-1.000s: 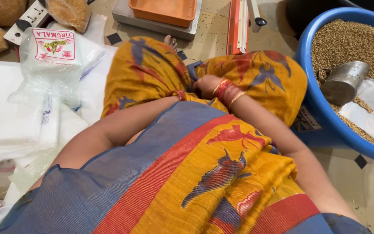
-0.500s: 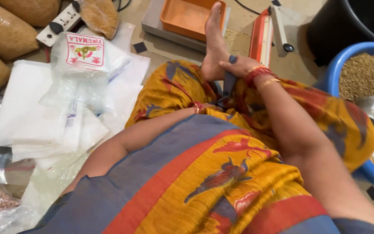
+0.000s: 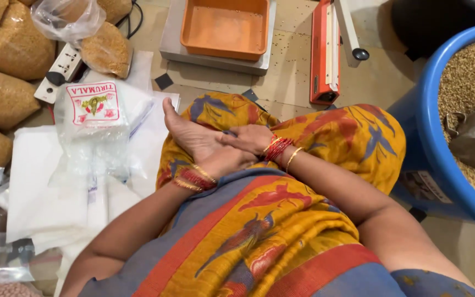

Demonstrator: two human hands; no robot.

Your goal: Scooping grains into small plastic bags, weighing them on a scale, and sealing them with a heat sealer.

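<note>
The bare foot (image 3: 185, 132) lies sole-up across the person's lap, on the yellow-and-orange patterned cloth (image 3: 325, 137), toes toward the stack of clear plastic bags (image 3: 92, 132). The left hand (image 3: 221, 162) cups the heel from below, fingers closed round it; the right hand (image 3: 248, 137) lies flat over the ankle, fingers loosely curled, gripping nothing else (red bangles sit at both wrists). Half a second ago the foot pointed up toward the orange tray (image 3: 224, 27) with only the right hand on it; now it has swung leftward and both hands meet on it. Beyond, on the floor, stand the red sealer (image 3: 322, 55), filled grain sacks (image 3: 6, 49) at left, and the blue tub (image 3: 430, 143) of grain at right.
</note>
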